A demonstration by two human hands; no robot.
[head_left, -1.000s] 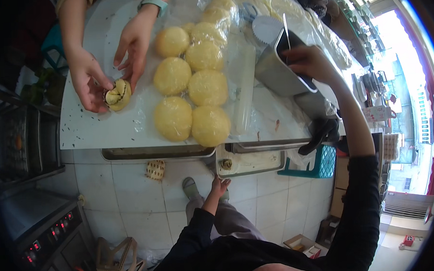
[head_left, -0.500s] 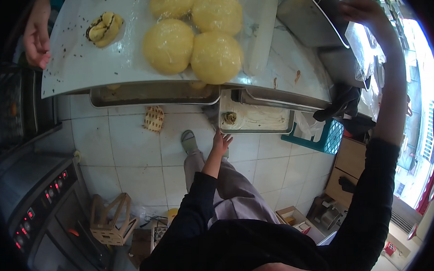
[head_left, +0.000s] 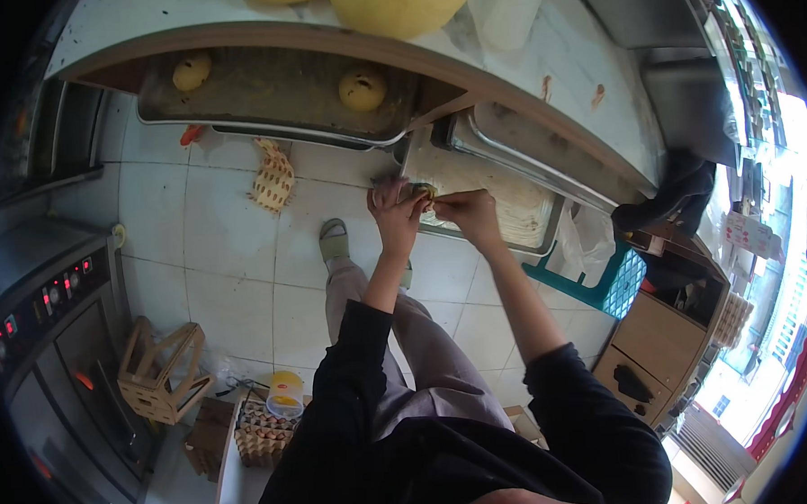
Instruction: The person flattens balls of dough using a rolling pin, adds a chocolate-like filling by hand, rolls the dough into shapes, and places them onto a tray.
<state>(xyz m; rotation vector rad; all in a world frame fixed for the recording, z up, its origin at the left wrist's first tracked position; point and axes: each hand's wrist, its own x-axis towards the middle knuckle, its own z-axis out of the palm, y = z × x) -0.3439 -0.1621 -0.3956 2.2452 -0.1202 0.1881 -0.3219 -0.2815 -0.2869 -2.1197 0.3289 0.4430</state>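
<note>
At the left of the frame there is a metal appliance (head_left: 93, 369) with red lit displays (head_left: 48, 298). In the lower left, a wooden stand (head_left: 165, 395) is near some eggs (head_left: 265, 424) and a yellow tub (head_left: 286, 386). At the right, a teal crate (head_left: 625, 283) is beside a brown cabinet (head_left: 652, 336).

Both arms reach forward, dark sleeves (head_left: 337, 390) ending near the elbows. The left forearm (head_left: 390, 284) rises nearly straight; the right forearm (head_left: 525, 305) slants inward. The left hand (head_left: 396, 218) shows its back, thumb stretched toward the right hand (head_left: 472, 217), whose fingers point left. The fingertips nearly meet, though their exact grip is too small to make out.
</note>
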